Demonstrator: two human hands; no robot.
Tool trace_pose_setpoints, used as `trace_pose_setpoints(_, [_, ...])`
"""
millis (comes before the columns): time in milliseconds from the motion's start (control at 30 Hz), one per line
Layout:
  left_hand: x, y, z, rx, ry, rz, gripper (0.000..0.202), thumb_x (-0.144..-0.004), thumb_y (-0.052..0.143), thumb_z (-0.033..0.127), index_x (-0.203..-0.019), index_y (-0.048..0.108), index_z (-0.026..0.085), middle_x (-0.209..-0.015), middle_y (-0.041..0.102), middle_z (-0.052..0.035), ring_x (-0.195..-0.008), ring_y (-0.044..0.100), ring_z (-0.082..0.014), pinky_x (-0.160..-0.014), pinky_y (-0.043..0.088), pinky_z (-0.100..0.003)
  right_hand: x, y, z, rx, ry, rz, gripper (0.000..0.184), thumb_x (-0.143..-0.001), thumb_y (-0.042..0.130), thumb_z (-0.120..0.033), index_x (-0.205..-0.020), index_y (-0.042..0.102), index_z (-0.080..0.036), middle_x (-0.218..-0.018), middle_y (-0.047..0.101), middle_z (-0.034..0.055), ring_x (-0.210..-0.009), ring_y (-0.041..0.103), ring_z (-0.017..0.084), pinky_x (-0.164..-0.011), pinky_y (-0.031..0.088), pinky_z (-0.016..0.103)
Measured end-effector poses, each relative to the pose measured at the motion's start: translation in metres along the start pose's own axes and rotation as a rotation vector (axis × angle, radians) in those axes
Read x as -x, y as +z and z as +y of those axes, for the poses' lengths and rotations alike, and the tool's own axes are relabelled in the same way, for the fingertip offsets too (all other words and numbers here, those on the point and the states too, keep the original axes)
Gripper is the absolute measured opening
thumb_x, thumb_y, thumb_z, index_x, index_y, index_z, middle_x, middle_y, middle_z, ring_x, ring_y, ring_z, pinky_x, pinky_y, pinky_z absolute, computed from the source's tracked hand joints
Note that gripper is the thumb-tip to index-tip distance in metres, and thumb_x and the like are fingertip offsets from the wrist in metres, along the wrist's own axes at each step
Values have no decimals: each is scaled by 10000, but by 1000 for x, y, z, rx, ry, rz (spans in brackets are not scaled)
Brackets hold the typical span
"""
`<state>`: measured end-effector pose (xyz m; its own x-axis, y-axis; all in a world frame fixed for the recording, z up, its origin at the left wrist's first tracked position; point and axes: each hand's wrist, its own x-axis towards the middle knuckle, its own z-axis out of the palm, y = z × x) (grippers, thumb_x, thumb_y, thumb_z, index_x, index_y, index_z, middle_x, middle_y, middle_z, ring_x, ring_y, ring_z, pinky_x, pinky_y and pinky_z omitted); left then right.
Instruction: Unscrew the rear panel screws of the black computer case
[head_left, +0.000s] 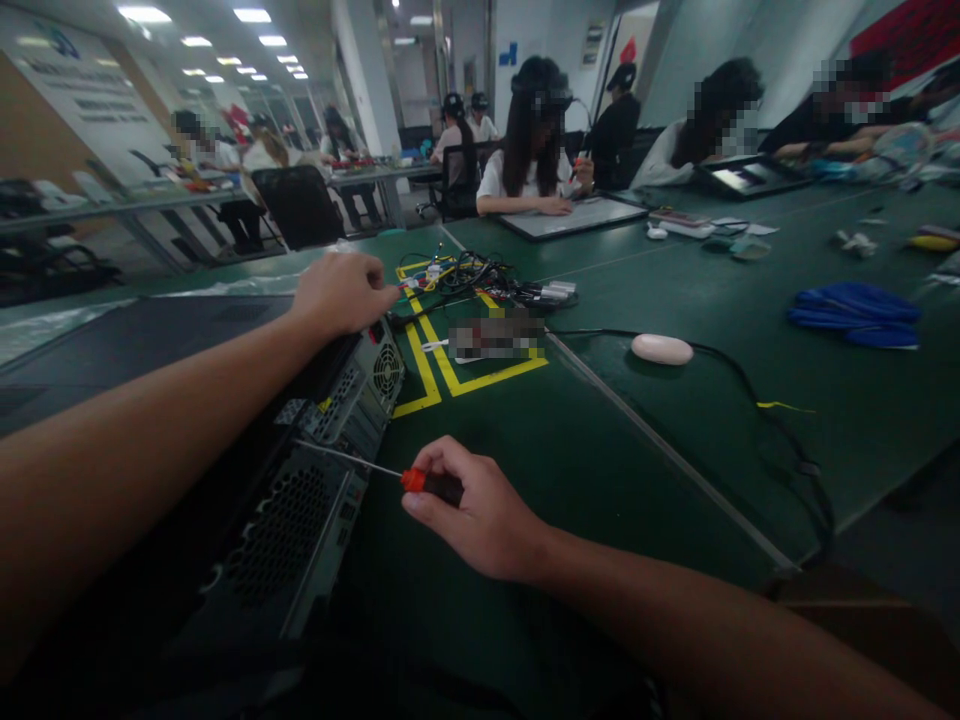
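Note:
A black computer case (pixel 247 312) lies on its side at the left, its grey metal back panel with round vents facing right. In my right hand (pixel 487 510) is a screwdriver (pixel 433 484) with a red and black handle, gripped between thumb and fingers. The long thin shaft points left, and its tip meets the back panel's upper edge, as far as I can see. My left hand (pixel 341 290) rests over the far back corner of the case, fingers curled; what they grip, if anything, is hidden. My left forearm crosses above the case.
Beyond the case, tangled cables (pixel 480 275) lie by yellow tape (pixel 499 375) on the green table (pixel 600 480). A pale pink oval object (pixel 662 349) sits beside a black cable (pixel 780 470). Blue cloth-like bundle (pixel 855 312) lies at right. Several people work opposite, one at a flat panel (pixel 574 215).

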<state>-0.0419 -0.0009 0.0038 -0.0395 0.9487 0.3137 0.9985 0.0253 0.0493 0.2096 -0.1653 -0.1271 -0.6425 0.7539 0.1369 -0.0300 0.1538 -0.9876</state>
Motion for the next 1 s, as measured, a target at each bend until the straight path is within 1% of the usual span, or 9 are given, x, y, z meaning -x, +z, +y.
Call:
trace_pose_setpoints(133, [-1, 0, -1, 7, -13, -15, 267, -925, 770, 488, -1001, 875, 255, -1172, 866, -184, -1163, 768, -433, -981, 587, -498, 0, 1, 1, -22, -8, 3, 248, -1060, 863, -362, -1127, 650, -255, -966, 687, -25, -869, 652, 191, -829, 510, 353])
trace_pose_setpoints(200, [-1, 0, -1, -1, -16, -10, 271, -935, 763, 493, -1002, 870, 253, -1181, 869, -185, -1161, 769, -434, -968, 590, -492, 0, 1, 0, -37, 5, 0, 294, -1047, 900, -395, -1123, 652, -255, -960, 682, -28, -862, 647, 191, -828, 509, 353])
trace_pose_setpoints(300, [-1, 1, 0, -7, -3, -1, 286, -951, 732, 488, -1012, 878, 250, -1154, 869, -190, -1140, 771, -434, -959, 594, -511, 0, 1, -1, -35, 28, 5, 333, -1036, 927, -428, -1108, 648, -261, -957, 685, -30, -867, 651, 194, -820, 510, 348])
trace_pose_setpoints(433, [-1, 0, 0, 9, 1, -7, 283, -904, 749, 492, -990, 894, 265, -1068, 862, -175, -1094, 779, -433, -973, 601, -536, 1, 1, 0, -23, 17, 15, 269, -1048, 881, -388, -1110, 653, -258, -979, 706, -16, -884, 668, 201, -829, 514, 358])
trace_pose_setpoints(500, [-1, -1, -1, 16, -2, -4, 278, -887, 754, 492, -978, 891, 268, -1066, 864, -174, -1091, 782, -433, -972, 605, -536, 1, 0, 1, -24, 10, 13, 248, -1051, 862, -381, -1115, 658, -255, -977, 705, -11, -878, 665, 205, -823, 510, 364])
trace_pose_setpoints(633, [-2, 0, -2, 4, 6, -1, 287, -908, 733, 492, -991, 877, 257, -1102, 868, -184, -1109, 783, -436, -951, 612, -532, 1, 0, 2, -26, 4, 7, 247, -1049, 861, -398, -1095, 670, -248, -938, 685, -20, -841, 637, 196, -805, 493, 363])
trace_pose_setpoints(767, [-1, -1, -1, -11, 14, -5, 315, -911, 714, 509, -985, 881, 252, -1072, 862, -187, -1092, 784, -441, -953, 615, -550, 0, 0, 3, -28, 13, 9, 269, -1054, 879, -431, -1107, 691, -246, -954, 700, -17, -852, 642, 194, -821, 511, 358])
trace_pose_setpoints(867, [0, -1, -1, -7, 11, -3, 316, -894, 718, 521, -981, 884, 266, -1058, 864, -179, -1098, 782, -433, -956, 613, -539, 0, -1, 2, 16, 8, 8, 235, -1083, 846, -428, -1125, 717, -237, -988, 730, -2, -887, 665, 200, -852, 525, 359])
trace_pose_setpoints(1000, [1, -3, 1, -6, 12, -9, 302, -909, 708, 521, -975, 869, 274, -1075, 869, -183, -1103, 781, -431, -940, 611, -536, 0, -3, -2, 106, -30, -18, 213, -1148, 762, -434, -1122, 749, -222, -1017, 748, 18, -930, 688, 212, -886, 519, 363])
